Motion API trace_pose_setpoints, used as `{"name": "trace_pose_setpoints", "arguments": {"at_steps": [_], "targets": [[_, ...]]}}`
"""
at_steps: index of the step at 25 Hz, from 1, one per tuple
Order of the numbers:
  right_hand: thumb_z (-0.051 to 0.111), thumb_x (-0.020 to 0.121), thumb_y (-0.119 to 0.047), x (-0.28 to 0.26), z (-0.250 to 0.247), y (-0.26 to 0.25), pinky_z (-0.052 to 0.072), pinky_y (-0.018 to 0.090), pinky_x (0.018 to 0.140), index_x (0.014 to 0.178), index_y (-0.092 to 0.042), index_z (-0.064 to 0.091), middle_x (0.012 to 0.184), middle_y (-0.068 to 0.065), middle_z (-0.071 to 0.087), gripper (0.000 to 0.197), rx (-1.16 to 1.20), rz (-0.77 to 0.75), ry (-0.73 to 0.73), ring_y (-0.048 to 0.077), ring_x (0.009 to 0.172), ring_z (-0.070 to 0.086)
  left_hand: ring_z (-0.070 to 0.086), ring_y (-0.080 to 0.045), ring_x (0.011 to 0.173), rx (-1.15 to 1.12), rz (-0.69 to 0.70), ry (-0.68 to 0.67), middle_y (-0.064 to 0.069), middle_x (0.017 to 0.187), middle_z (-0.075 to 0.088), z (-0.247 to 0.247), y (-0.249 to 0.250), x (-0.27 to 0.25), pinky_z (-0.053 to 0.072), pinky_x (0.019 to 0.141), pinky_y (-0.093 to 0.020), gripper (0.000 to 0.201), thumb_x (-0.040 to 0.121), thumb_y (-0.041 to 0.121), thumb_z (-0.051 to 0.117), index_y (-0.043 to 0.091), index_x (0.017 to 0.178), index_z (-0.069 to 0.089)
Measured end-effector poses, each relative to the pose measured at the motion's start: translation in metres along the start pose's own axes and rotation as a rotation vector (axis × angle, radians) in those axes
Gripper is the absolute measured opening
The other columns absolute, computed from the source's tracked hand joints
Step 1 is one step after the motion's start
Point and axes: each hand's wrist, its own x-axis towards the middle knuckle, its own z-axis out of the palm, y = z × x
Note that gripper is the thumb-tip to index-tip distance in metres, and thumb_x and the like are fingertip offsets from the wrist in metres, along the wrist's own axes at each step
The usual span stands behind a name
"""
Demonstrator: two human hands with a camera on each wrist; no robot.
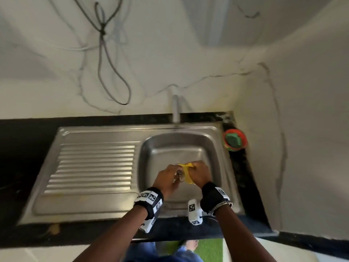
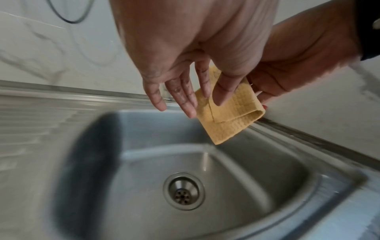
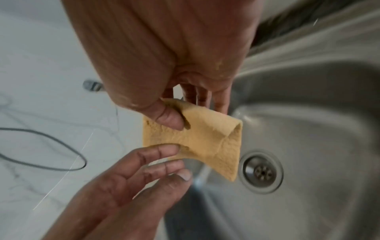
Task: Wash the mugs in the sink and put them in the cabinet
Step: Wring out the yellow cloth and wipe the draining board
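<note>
Head view has both hands over the sink [image 1: 175,142] basin, right above its drain [image 2: 183,191]. Right hand [image 3: 164,56] pinches a folded yellow cloth [image 3: 205,139] between thumb and fingers. Left hand [image 2: 185,48] is loose, fingers pretty much straight, index tip just touching the cloth's edge, gripping nothing. Orange dish [image 1: 234,131] with a green scrubber [image 1: 234,140] sits just off the sink's right rim. Can't tell where the mugs are from these shots.
</note>
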Motion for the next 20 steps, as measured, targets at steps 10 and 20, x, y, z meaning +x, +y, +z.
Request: {"name": "trace_pose_setpoints", "arguments": {"at_steps": [10, 20], "targets": [[0.053, 0.095, 0.005, 0.024, 0.208, -0.146, 0.058, 0.049, 0.099, 0.112, -0.013, 0.070, 0.114, 0.013, 0.075, 0.031, 0.148, 0.012, -0.482, 0.035, 0.110, 0.070, 0.067, -0.013, 0.108, -0.038, -0.310, 0.291, 0.007, 0.128, 0.063, -0.141, -0.204, -0.091, 0.049, 0.089, -0.013, 0.047, 0.090, 0.024, 0.059, 0.028, 0.137, 0.059], [0.056, 0.096, -0.011, 0.149, 0.378, -0.350, 0.047, 0.040, 0.111, 0.133, -0.021, 0.070, 0.137, 0.008, 0.068, 0.040, -0.524, -0.665, -0.475, 0.031, 0.132, 0.060, 0.001, -0.028, 0.160, 0.249, -0.533, 0.085, -0.003, 0.173, -0.005, -0.224, -0.391, -0.134, 0.009, 0.130, -0.046, 0.113, 0.083, 0.069, 0.067, 0.022, 0.166, 0.006]]}}
